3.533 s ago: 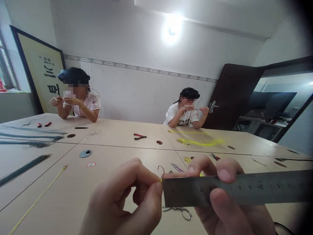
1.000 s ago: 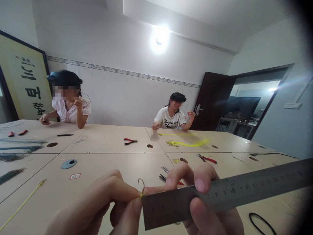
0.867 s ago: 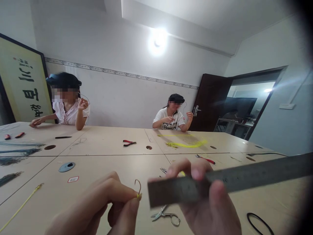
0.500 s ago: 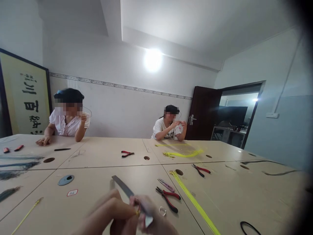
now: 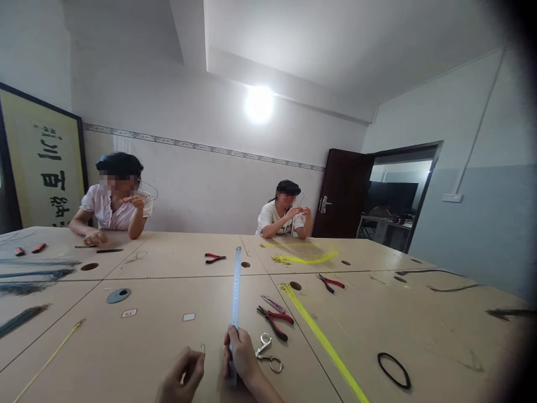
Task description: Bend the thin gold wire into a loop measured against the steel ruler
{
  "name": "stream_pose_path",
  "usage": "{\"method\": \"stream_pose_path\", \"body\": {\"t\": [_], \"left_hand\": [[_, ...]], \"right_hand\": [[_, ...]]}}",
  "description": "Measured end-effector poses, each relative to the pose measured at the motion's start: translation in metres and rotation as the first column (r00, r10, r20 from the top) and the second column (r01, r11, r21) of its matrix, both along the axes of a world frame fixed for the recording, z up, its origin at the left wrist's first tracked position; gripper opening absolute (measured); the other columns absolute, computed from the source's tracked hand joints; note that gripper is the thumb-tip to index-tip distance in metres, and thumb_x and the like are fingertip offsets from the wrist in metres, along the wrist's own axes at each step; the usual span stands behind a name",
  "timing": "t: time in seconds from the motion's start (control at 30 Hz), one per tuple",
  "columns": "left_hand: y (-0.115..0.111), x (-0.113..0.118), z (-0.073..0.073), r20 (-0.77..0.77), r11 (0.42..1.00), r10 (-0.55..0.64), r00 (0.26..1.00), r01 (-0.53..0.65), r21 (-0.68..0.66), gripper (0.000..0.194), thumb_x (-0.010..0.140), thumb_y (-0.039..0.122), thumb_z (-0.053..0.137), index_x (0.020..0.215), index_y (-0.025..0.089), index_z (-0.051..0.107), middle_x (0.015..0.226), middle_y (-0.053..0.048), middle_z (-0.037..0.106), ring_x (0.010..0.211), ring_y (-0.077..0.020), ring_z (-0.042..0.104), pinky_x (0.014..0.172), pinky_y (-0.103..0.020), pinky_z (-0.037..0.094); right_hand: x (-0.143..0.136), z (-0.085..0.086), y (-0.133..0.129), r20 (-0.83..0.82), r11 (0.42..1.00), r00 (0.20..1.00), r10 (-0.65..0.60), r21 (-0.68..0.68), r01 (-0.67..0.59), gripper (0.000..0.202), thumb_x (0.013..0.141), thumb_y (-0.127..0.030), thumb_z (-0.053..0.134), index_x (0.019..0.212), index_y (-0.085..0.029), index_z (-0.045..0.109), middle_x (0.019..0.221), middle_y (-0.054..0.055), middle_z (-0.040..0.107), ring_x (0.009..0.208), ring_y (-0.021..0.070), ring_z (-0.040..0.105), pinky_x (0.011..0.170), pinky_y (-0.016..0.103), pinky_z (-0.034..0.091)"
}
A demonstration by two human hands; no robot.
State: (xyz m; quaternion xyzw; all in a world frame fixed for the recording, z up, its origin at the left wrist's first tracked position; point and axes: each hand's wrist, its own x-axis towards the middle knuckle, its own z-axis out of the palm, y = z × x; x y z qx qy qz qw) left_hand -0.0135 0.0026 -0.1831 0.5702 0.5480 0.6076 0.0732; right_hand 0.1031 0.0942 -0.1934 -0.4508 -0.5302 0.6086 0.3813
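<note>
At the near edge, the left hand has its thumb and fingers pinching a small hook, its bent end poking up above the fingertips; any thread on it is too small to make out. Just to the right of it, the fingers of the right hand are closed around the lower part of a metal ruler, which points away from the person — whether it touches the worktop cannot be told. The hook and the ruler are apart. Beside the right hand lie silver scissors, and a little farther off, red-and-black pliers and purple snips. A bundle of yellow line runs slantwise beyond these tools, with a black loop farther right. A red-bordered label lies in front of the left hand. Across the worktop sit two people — one at the left, one nearer the door — both with their hands raised or resting before them.
</note>
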Motion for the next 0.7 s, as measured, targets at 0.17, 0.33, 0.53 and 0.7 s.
{"method": "stream_pose_path", "body": {"t": [0.17,0.33,0.53,0.7], "left_hand": [[0.017,-0.021,-0.017,0.006,0.987,0.057,0.998,-0.055,-0.15,0.039,0.088,0.049,0.054,0.071,0.014,0.059,0.06,0.005,0.053,0.055,-0.0109,0.054,0.056,-0.026,0.048],[0.024,-0.034,-0.015,0.052,0.972,0.138,0.989,-0.125,-0.2,0.029,0.088,0.039,0.057,0.076,0.013,0.06,0.067,0.003,0.057,0.063,-0.0126,0.058,0.064,-0.029,0.05],[0.024,-0.047,-0.008,0.07,0.966,0.149,0.986,-0.13,-0.224,0.023,0.089,0.035,0.058,0.083,0.013,0.062,0.074,0.001,0.063,0.071,-0.0152,0.063,0.067,-0.031,0.053],[0.022,-0.045,-0.005,0.063,0.959,0.151,0.987,-0.13,-0.251,0.022,0.089,0.034,0.058,0.083,0.013,0.062,0.074,0.002,0.062,0.071,-0.0146,0.062,0.069,-0.032,0.053]], "right_hand": [[0.003,-0.001,0.0,0.073,1.0,0.997,0.028,0.0,-0.028,0.034,0.096,-0.042,0.046,0.087,-0.012,0.059,0.06,-0.006,0.053,0.04,0.0047,0.045,0.038,0.018,0.04],[0.003,-0.001,-0.001,0.108,0.996,0.993,0.053,0.064,-0.06,0.033,0.096,-0.041,0.047,0.086,-0.012,0.059,0.06,-0.006,0.054,0.041,0.0048,0.046,0.039,0.018,0.041],[-0.004,-0.003,-0.005,0.036,0.961,0.999,0.016,0.274,-0.025,0.035,0.096,-0.041,0.047,0.08,-0.012,0.058,0.052,-0.008,0.049,0.036,0.0044,0.043,0.037,0.017,0.039],[0.006,0.002,-0.008,-0.061,0.86,0.996,-0.062,0.503,0.084,0.035,0.095,-0.04,0.049,0.075,-0.014,0.059,0.056,-0.006,0.054,0.047,0.0081,0.053,0.053,0.024,0.049]]}}
